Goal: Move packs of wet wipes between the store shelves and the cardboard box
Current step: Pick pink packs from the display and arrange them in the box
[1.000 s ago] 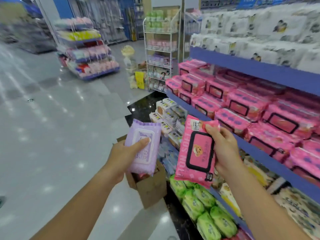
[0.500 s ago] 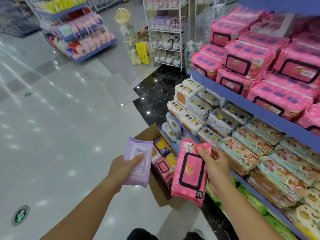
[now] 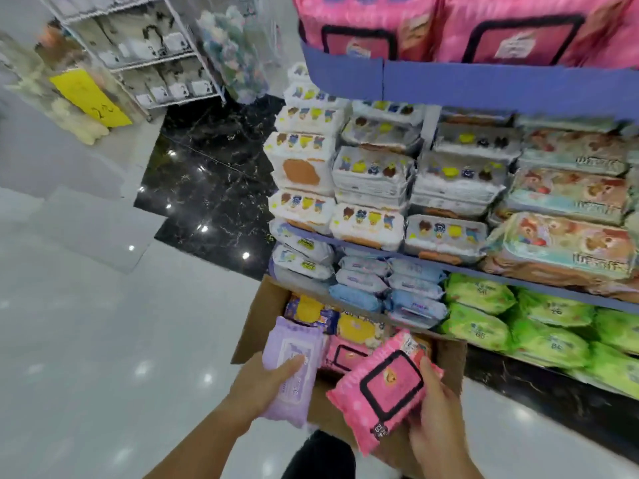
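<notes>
Left hand (image 3: 261, 387): grips a lilac pack of wet wipes (image 3: 292, 366) by its lower half. The thumb is pressed across the printed front and the fingers are curled behind, out of sight.
Lilac pack: upright, label facing the camera, held over the near left wall of the cardboard box (image 3: 254, 318).
Right hand (image 3: 437, 423): clamps a pink pack of wet wipes (image 3: 378, 387) from its right side, with the thumb on the top face beside the black-framed flap and the fingers underneath.
Pink pack: tilted, its far corner raised, above the near right part of the box and not touching the lilac pack.
Cardboard box: open on the floor, pushed against the bottom shelf. Inside lie a yellow-and-blue pack (image 3: 311, 311), a yellow pack (image 3: 356, 328) and another pink pack (image 3: 345, 354).
Top shelf (image 3: 449, 86): a blue edge with large pink packs (image 3: 373, 25) stacked on it.
Middle shelf: white packs with cartoon figures (image 3: 373, 174) at left and bear-printed packs (image 3: 567, 191) at right.
Bottom shelf: pale blue packs (image 3: 380, 288) just behind the box, with green packs (image 3: 518, 323) to their right.
Floor: black marble (image 3: 214, 167) along the shelving and glossy pale tile (image 3: 86, 323) beyond.
Background: a wire rack (image 3: 138, 53) with a yellow sign (image 3: 90, 98) in front — both blurred.
Bottom edge: a dark shape (image 3: 318, 454), perhaps the person's leg.
</notes>
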Demonstrator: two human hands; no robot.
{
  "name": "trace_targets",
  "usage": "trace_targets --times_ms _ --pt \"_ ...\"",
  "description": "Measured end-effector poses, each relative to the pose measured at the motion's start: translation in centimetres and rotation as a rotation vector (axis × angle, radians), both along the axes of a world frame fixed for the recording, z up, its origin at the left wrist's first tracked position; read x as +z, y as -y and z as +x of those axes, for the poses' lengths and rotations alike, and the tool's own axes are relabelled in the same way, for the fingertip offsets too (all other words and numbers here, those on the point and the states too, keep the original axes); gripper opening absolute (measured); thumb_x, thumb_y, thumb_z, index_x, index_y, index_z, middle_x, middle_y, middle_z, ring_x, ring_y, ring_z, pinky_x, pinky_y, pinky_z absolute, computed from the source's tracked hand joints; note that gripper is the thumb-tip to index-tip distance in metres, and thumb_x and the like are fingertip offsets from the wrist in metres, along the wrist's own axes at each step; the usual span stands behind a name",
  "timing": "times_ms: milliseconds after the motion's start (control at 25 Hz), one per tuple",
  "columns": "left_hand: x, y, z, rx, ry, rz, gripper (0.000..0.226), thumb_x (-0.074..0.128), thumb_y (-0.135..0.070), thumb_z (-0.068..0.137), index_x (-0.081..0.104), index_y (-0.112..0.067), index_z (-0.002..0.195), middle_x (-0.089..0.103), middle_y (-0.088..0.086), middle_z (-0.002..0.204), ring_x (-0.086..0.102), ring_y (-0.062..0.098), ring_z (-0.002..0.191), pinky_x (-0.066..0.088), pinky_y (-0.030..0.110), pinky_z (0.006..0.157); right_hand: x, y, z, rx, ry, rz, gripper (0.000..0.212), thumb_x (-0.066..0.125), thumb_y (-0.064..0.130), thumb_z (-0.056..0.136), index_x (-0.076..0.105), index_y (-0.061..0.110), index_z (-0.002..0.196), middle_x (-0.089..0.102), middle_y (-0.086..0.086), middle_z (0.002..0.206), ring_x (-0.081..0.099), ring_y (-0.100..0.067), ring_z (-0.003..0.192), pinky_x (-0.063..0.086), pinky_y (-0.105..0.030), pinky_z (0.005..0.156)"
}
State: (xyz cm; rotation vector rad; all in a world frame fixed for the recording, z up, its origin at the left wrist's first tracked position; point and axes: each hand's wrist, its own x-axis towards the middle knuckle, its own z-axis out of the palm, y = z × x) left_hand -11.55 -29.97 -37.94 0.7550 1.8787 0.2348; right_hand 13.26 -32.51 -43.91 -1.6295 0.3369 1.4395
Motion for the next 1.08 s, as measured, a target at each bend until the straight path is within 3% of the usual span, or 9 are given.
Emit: trace_targets --times_ms 120,240,440,520,600,680,760,920,1080 --pt "-5.1 -3.7 -3.9 -0.416 -0.134 -0.009 0.028 0.082 -0.054 0.075 0.074 -0.028 0.08 0.075 -0.006 0.077 0.062 0.0 0.062 0.048 0.022 0.06 -5.0 1.1 -3.5 -0.145 0.026 -0.137 0.06 0.085 0.05 0.06 0.074 0.0 0.091 0.076 -0.018 0.089 0.073 -0.037 0.09 0.055 -0.055 0.088" --pt "-12.8 -8.2 -5.9 -0.815 -0.197 0.012 0.028 0.073 -0.06 0.07 0.06 -0.036 0.065 0.061 -0.013 0.064 0.051 -0.001 0.059 0.048 0.028 0.061 -11.1 0.5 -5.4 -0.293 0.099 -0.161 0.039 0.078 0.037 0.081 0.069 -0.001 0.089 0.071 -0.022 0.098 0.069 -0.03 0.076 0.054 -0.045 0.083" --pt "-26.3 -15.7 -5.9 -1.353 -0.358 0.052 0.073 0.054 -0.066 0.085 0.046 -0.015 0.137 0.063 0.005 0.127 0.062 0.028 0.115 0.048 0.038 0.097 -21.4 -2.0 -6.7 -0.428 0.138 -0.071 0.022 0.068 0.033 0.093 0.063 0.014 0.101 0.078 -0.001 0.077 0.074 -0.014 0.062 0.059 -0.036 0.062" --pt "-29.6 -17.4 -5.5 -1.432 -0.401 0.17 0.066 0.062 -0.053 0.091 0.048 -0.016 0.143 0.061 0.006 0.132 0.058 0.031 0.122 0.045 0.04 0.103 -24.8 -3.5 -7.6 -0.428 0.144 -0.064 0.032 0.07 0.039 0.089 0.062 0.018 0.113 0.079 0.0 0.089 0.076 -0.016 0.073 0.06 -0.04 0.066" --pt "-32.5 -17.2 -6.8 -1.509 -0.469 0.524 0.061 0.079 -0.04 0.083 0.059 -0.014 0.135 0.067 0.009 0.122 0.064 0.033 0.113 0.045 0.04 0.1 -27.1 -4.5 -8.9 -0.37 0.129 -0.028 0.051 0.072 0.047 0.083 0.059 0.024 0.126 0.076 -0.002 0.105 0.076 -0.021 0.089 0.061 -0.047 0.077" --pt "-34.8 -16.1 -8.5 -1.458 -0.575 0.807 0.065 0.085 -0.038 0.076 0.064 -0.013 0.132 0.067 0.012 0.117 0.065 0.036 0.105 0.043 0.042 0.098 -28.2 -4.7 -9.7 -0.104 0.288 -0.07 0.06 0.067 0.06 0.083 0.056 0.023 0.129 0.072 -0.002 0.112 0.074 -0.023 0.094 0.061 -0.043 0.076" --pt "-34.9 -14.4 -9.0 -1.321 -0.719 0.842 0.062 0.078 -0.042 0.077 0.063 -0.018 0.131 0.06 0.016 0.119 0.059 0.038 0.104 0.045 0.048 0.094 -28.2 -4.2 -9.5 0.172 0.573 -0.144 0.062 0.063 0.054 0.09 0.047 0.019 0.139 0.062 -0.005 0.127 0.066 -0.022 0.109 0.055 -0.033 0.081" --pt "-35.5 -12.9 -9.6 -1.369 -0.685 0.944 0.069 0.081 -0.038 0.08 0.054 -0.02 0.141 0.058 0.017 0.122 0.058 0.041 0.111 0.05 0.055 0.099 -28.0 -4.0 -7.2 1.029 1.27 -0.013 0.062 0.065 0.042 0.091 0.044 0.025 0.147 0.034 -0.009 0.158 0.036 -0.033 0.142 0.042 -0.048 0.11" --pt "-36.5 -15.0 -10.1 -1.611 -0.729 0.853 0.095 0.077 -0.062 0.074 0.046 -0.016 0.151 0.05 0.019 0.128 0.056 0.042 0.114 0.045 0.058 0.105 -28.0 -5.0 -7.2 1.293 1.251 0.01 0.063 0.061 0.051 0.091 0.042 0.035 0.149 0.012 -0.005 0.165 0.03 -0.033 0.143 0.046 -0.047 0.104"
